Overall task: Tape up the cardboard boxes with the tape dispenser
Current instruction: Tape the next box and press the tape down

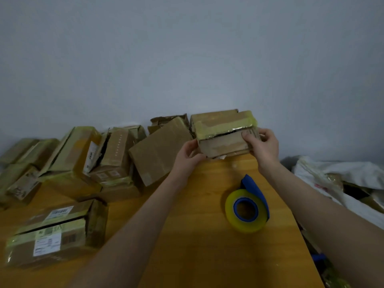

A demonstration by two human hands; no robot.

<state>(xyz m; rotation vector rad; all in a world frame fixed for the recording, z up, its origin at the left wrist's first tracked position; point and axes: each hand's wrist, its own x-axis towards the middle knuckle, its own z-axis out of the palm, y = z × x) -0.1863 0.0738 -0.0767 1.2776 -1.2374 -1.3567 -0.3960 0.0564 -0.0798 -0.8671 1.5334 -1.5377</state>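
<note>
The left hand [190,154] and right hand [262,143] grasp a box [223,132] at twelve o'clock. Its seam gapes, so squeezing may split it. The tape dispenser [247,206] lies at five o'clock.

Worn, tape-banded cardboard box [223,133] far back; blue tape dispenser [253,189] with yellowish roll nearer.

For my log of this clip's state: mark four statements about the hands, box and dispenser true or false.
1. The left hand and right hand hold one box. True.
2. The dispenser is in the right hand. False: it lies untouched on the table.
3. The held box already bears tape. True.
4. The other boxes are piled right of it. False: they are piled to its left.
</note>
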